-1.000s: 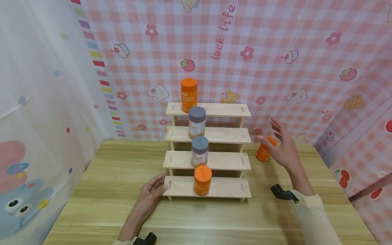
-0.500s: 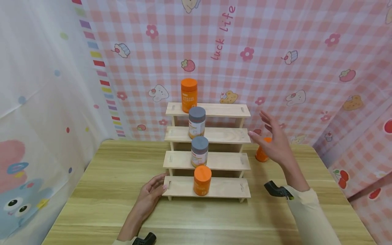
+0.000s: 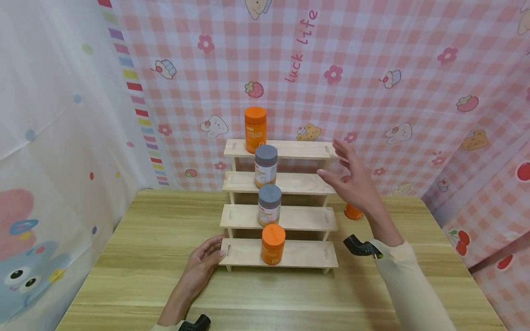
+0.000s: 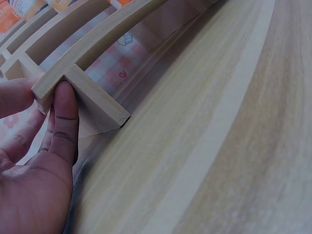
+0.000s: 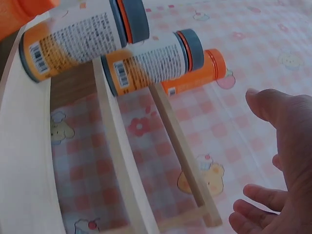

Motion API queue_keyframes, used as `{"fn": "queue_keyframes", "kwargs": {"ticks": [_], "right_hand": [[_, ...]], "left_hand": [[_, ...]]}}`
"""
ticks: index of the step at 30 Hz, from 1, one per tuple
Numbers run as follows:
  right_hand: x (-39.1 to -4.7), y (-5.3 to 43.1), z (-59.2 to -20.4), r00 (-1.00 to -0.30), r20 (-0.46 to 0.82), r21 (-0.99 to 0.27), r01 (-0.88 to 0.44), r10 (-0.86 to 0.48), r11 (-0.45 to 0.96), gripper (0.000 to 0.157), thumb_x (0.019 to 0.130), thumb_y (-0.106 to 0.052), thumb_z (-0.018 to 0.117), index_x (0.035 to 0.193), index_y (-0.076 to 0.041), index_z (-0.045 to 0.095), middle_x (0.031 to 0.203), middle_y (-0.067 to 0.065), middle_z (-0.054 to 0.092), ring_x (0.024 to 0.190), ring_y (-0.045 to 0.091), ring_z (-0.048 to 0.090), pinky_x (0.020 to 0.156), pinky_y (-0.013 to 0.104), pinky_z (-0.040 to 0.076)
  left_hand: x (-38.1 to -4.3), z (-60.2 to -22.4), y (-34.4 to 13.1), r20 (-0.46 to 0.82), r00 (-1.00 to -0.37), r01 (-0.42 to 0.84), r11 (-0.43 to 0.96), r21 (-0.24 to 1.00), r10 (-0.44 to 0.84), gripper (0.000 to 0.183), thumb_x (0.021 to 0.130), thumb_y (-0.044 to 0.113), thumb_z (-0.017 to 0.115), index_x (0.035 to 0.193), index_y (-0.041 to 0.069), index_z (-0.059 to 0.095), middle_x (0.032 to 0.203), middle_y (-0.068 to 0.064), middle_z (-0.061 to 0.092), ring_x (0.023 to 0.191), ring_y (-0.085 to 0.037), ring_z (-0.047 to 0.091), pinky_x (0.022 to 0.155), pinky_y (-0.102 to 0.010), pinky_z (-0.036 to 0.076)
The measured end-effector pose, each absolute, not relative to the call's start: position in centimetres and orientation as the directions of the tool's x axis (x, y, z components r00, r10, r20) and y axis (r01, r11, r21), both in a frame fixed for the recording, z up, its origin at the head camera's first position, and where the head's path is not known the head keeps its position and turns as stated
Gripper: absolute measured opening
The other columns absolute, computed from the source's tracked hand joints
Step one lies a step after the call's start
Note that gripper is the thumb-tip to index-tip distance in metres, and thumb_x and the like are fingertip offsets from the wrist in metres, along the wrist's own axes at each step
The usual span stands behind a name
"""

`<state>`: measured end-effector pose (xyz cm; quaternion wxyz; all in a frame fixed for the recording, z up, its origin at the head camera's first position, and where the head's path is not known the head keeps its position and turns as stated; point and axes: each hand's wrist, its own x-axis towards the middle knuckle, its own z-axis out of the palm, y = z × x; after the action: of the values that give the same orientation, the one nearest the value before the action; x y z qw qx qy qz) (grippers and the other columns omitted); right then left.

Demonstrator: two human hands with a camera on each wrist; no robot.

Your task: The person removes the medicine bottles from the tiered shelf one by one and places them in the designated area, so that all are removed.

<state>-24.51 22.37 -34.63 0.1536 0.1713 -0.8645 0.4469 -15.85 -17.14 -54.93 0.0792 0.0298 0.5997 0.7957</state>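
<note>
A stepped wooden display rack (image 3: pixel 306 253) stands on the table, one bottle on each tier. An orange bottle (image 3: pixel 255 131) is on the top tier, grey-lidded bottles (image 3: pixel 266 168) on the two middle tiers, and an orange bottle (image 3: pixel 273 246) on the lowest. My left hand (image 3: pixel 203 263) pinches the left end of the lowest tier; in the left wrist view the thumb lies over the board and fingers (image 4: pixel 66 117) under it. With fingers spread and nothing held, my right hand (image 3: pixel 354 186) hovers by the rack's upper right end. It partly hides another orange bottle (image 3: pixel 353 212).
The rack and the partly hidden orange bottle share a wood-grain table (image 3: pixel 165 220). A pink checked cloth (image 3: pixel 356 105) hangs close behind the rack, and a white printed curtain (image 3: pixel 62 151) hangs along the left side.
My right hand has moved left and upward, away from the orange bottle on the table and toward the rack's upper tiers. The left hand has kept its place on the rack.
</note>
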Motion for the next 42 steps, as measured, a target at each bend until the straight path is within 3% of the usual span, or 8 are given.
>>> {"fn": "queue_keyframes", "kwargs": {"ticks": [7, 24, 31, 42], "right_hand": [[-25.3, 20.1, -33.8, -0.896, 0.409, -0.718, -0.434, -0.174, 0.544, 0.085, 0.096, -0.033, 0.076, 0.164, -0.025, 0.027, 0.167, 0.008, 0.032, 0.15, 0.029, 0.033, 0.12, 0.052, 0.03], [-27.8, 17.3, -32.7, -0.88, 0.398, -0.78, -0.473, -0.257, 0.41, 0.078, 0.098, -0.024, 0.074, 0.163, -0.024, 0.03, 0.163, 0.013, 0.037, 0.147, 0.033, 0.038, 0.119, 0.052, 0.033], [-28.9, 16.2, -32.1, -0.887, 0.369, -0.83, -0.448, -0.276, 0.333, 0.079, 0.098, -0.024, 0.073, 0.163, -0.016, 0.029, 0.161, 0.016, 0.037, 0.146, 0.033, 0.039, 0.12, 0.054, 0.031], [-31.0, 14.5, -31.4, -0.904, 0.324, -0.843, -0.409, -0.277, 0.348, 0.079, 0.098, -0.029, 0.072, 0.163, -0.02, 0.029, 0.16, 0.014, 0.041, 0.144, 0.032, 0.042, 0.12, 0.053, 0.032]], "left_hand": [[-15.9, -54.9, -17.1, -0.081, -0.985, -0.121, -0.28, 0.952, 0.151, 0.056, 0.096, -0.005, 0.065, 0.148, -0.009, 0.045, 0.137, -0.016, 0.056, 0.119, -0.018, 0.061, 0.098, -0.029, 0.053], [-15.9, -54.9, -17.1, -0.053, -0.985, -0.096, -0.271, 0.958, 0.163, 0.057, 0.096, -0.004, 0.065, 0.148, -0.012, 0.042, 0.133, -0.015, 0.056, 0.117, -0.016, 0.061, 0.096, -0.027, 0.054], [-15.8, -54.8, -17.1, -0.058, -0.986, -0.099, -0.269, 0.958, 0.155, 0.057, 0.096, -0.003, 0.065, 0.148, -0.012, 0.043, 0.135, -0.016, 0.056, 0.118, -0.016, 0.061, 0.096, -0.027, 0.054], [-15.9, -54.9, -17.0, -0.055, -0.987, -0.094, -0.269, 0.959, 0.15, 0.055, 0.096, -0.005, 0.064, 0.147, -0.01, 0.046, 0.131, -0.015, 0.058, 0.116, -0.017, 0.062, 0.095, -0.027, 0.054]]}}
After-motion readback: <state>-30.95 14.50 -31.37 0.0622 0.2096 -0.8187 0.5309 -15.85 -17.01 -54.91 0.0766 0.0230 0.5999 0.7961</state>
